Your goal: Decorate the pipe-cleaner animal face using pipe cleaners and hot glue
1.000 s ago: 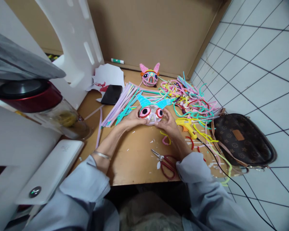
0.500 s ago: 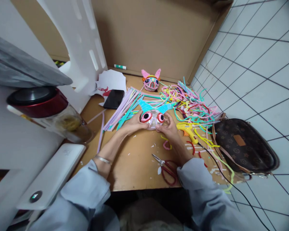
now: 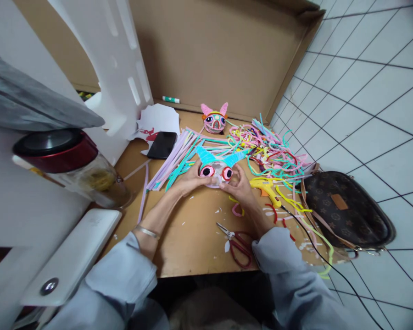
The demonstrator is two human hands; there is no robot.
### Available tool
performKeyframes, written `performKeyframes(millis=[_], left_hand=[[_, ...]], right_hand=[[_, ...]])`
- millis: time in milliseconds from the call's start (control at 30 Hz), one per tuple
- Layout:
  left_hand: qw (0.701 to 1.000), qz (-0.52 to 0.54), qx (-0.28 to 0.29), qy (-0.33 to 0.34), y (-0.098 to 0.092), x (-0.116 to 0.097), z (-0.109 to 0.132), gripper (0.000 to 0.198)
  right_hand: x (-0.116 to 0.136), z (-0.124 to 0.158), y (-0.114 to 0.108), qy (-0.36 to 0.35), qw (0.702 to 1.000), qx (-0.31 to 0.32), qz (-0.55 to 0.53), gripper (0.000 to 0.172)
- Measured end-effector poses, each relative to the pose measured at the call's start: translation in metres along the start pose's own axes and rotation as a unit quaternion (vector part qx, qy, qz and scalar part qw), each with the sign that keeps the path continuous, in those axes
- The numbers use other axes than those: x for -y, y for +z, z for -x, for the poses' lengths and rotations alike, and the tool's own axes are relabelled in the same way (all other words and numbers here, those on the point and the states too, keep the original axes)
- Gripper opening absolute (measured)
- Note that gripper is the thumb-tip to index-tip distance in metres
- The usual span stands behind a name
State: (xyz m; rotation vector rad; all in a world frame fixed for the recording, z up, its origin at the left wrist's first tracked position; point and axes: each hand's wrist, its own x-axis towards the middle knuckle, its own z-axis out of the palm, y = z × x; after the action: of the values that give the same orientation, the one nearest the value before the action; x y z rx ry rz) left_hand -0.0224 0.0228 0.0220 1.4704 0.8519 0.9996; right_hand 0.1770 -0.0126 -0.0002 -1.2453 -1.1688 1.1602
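Between my two hands is a clear plastic animal head [image 3: 216, 166] with blue pipe-cleaner ears and round eyes ringed in pink and red. My left hand [image 3: 192, 179] grips its left side, thumb along the lower front. On the other side my right hand [image 3: 240, 184] holds it, with the thumb at the bottom and fingers curled behind. A similar head [image 3: 214, 122] with pink ears sits farther back. Behind the held head lie loose lilac and teal pipe cleaners [image 3: 181, 158]. Red-handled scissors [image 3: 239, 247] lie slightly open near my right forearm.
A yellow glue gun [image 3: 266, 189] with a black cord lies at right, beside a brown handbag [image 3: 351, 208]. Tangled pipe cleaners [image 3: 271, 151] fill the back right. At left are a phone [image 3: 162, 145], a glass bottle with red lid [image 3: 103, 176] and a white power bank [image 3: 75, 256].
The held head has tipped a little, its ears now showing more fully and its eyes set lower. Both hands keep their hold. The whole view has shifted slightly.
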Motion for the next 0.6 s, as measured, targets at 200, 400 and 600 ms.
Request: performKeyframes(millis=[200, 400, 600], left_hand=[[0.999, -0.016, -0.035, -0.008, 0.005, -0.002, 0.001, 0.076], [0.999, -0.025, -0.049, -0.002, 0.011, -0.007, 0.003, 0.081], [0.997, -0.036, -0.064, 0.001, 0.013, -0.008, 0.003, 0.09]], right_hand=[[0.004, 0.002, -0.002, 0.008, 1.0, 0.026, 0.004, 0.125], [0.008, 0.003, -0.001, 0.017, 0.999, 0.007, 0.032, 0.129], [0.006, 0.001, -0.001, -0.001, 0.999, 0.008, 0.033, 0.137]])
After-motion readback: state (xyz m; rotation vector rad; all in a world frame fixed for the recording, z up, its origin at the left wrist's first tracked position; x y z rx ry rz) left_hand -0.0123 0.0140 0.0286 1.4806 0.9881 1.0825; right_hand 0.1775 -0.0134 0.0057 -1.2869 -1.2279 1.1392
